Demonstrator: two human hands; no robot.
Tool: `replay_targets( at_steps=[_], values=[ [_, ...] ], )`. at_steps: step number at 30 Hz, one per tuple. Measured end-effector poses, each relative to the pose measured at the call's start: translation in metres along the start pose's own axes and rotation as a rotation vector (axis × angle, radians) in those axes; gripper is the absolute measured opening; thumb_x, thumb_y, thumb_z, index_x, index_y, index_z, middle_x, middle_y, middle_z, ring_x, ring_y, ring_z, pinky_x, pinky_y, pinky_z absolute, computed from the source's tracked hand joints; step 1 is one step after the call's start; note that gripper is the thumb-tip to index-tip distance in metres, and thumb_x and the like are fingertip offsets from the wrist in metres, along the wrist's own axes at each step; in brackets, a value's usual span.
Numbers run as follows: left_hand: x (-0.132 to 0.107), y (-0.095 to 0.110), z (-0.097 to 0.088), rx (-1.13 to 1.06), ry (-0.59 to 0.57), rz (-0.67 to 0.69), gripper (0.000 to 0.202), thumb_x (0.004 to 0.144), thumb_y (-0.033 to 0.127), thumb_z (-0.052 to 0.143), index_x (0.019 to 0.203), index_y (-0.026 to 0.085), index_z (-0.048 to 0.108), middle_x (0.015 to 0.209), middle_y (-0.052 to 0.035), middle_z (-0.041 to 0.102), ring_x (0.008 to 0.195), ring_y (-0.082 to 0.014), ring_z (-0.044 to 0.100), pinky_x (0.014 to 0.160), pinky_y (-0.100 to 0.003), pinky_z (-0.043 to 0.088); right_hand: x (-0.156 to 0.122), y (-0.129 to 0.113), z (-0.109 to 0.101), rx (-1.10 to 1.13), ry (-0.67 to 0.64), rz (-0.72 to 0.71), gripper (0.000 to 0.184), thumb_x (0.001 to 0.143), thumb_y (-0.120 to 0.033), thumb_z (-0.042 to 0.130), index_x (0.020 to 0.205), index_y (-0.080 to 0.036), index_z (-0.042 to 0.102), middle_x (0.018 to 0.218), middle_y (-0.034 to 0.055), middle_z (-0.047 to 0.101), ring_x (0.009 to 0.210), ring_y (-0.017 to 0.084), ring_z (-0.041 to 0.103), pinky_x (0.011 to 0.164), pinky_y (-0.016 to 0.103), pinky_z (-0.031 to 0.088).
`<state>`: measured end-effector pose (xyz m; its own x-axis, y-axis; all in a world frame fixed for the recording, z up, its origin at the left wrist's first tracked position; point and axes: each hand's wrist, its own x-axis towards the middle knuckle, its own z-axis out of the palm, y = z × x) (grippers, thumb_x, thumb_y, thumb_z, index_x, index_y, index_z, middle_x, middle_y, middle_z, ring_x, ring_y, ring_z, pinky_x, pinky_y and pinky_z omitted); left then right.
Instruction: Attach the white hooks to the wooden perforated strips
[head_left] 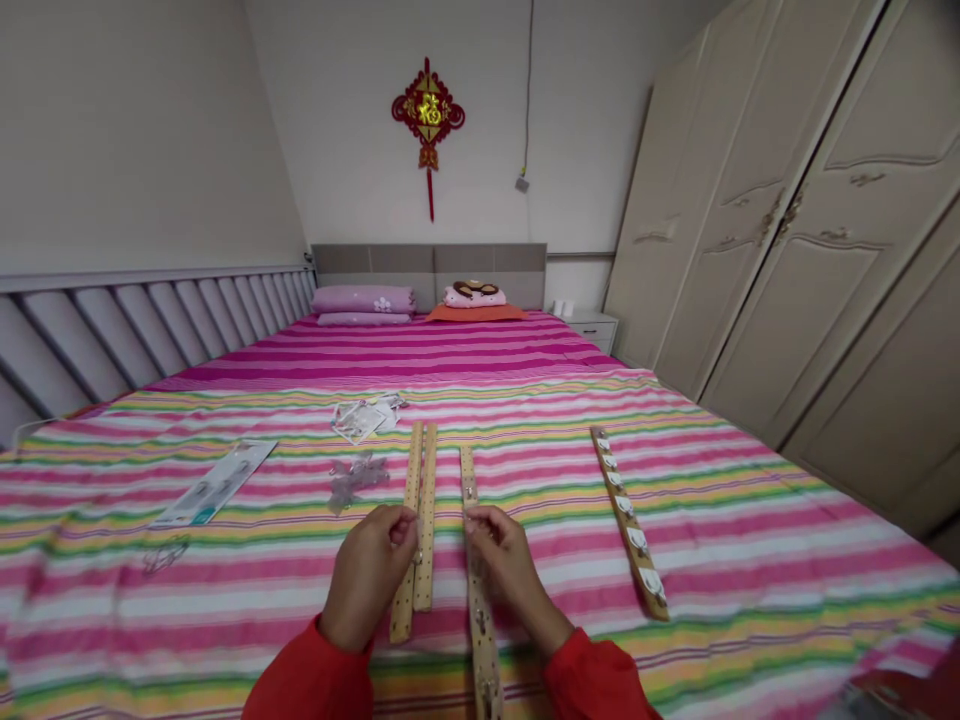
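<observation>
My left hand (371, 572) is curled closed over two perforated wooden strips (420, 490) that lie side by side on the striped bedspread (712, 520). Its fingertips pinch something small near the strips that I cannot make out. My right hand (501, 560) is also closed, pinching at a third perforated wooden strip (469, 475) that runs toward me under the hand. Both sleeves are red. A fourth wooden strip (628, 520) fitted with several white hooks lies apart to the right.
Clear plastic bags (358, 478) and opened packets (366, 416) lie beyond the strips, a printed packaging card (217, 484) to the left. Pillows (364, 300) sit at the headboard. A wardrobe (787, 230) lines the right side, a padded wall panel (112, 330) the left.
</observation>
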<state>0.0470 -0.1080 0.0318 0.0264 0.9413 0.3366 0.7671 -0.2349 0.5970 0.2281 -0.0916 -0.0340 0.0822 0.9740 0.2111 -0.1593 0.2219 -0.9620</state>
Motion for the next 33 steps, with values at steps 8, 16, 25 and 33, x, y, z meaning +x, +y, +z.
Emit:
replay_targets(
  at_steps=[8, 16, 25, 33],
  values=[
    [-0.002, 0.002, 0.001, 0.187, -0.419, -0.070, 0.028, 0.065, 0.012, 0.049, 0.084, 0.018, 0.069, 0.066, -0.0003, 0.064, 0.066, -0.0153, 0.056, 0.059, -0.023, 0.033, -0.033, -0.006, 0.016, -0.049, -0.289, 0.047, 0.081, 0.047, -0.024, 0.087, 0.122, -0.026, 0.059, 0.108, 0.0052, 0.059, 0.086, 0.019, 0.056, 0.069, 0.029, 0.047],
    [-0.016, -0.005, 0.001, 0.080, -0.589, 0.152, 0.062, 0.065, 0.019, 0.053, 0.127, 0.023, 0.053, 0.070, 0.0017, 0.064, 0.060, -0.0140, 0.052, 0.053, -0.022, 0.030, -0.041, 0.004, 0.015, 0.318, -0.387, 0.273, 0.077, 0.050, -0.026, 0.087, 0.120, -0.021, 0.056, 0.075, -0.0004, 0.070, 0.067, 0.016, 0.064, 0.070, 0.033, 0.048],
    [-0.010, 0.022, -0.002, 0.032, -0.618, 0.099, 0.071, 0.066, 0.022, 0.054, 0.136, 0.019, 0.043, 0.066, 0.0034, 0.061, 0.060, -0.0134, 0.053, 0.054, -0.021, 0.033, -0.045, 0.003, 0.012, 0.345, -0.357, 0.281, 0.069, 0.046, -0.018, 0.085, 0.110, -0.019, 0.059, 0.061, -0.0053, 0.066, 0.055, 0.014, 0.062, 0.060, 0.028, 0.048],
    [-0.010, 0.029, -0.002, -0.091, -0.626, 0.103, 0.051, 0.077, 0.037, 0.054, 0.124, 0.018, 0.056, 0.065, 0.0026, 0.062, 0.059, -0.0127, 0.054, 0.054, -0.022, 0.037, -0.050, 0.001, 0.013, 0.476, -0.276, 0.372, 0.062, 0.047, -0.012, 0.081, 0.106, -0.017, 0.061, 0.062, -0.0033, 0.067, 0.050, 0.012, 0.059, 0.049, 0.023, 0.042]
  ],
)
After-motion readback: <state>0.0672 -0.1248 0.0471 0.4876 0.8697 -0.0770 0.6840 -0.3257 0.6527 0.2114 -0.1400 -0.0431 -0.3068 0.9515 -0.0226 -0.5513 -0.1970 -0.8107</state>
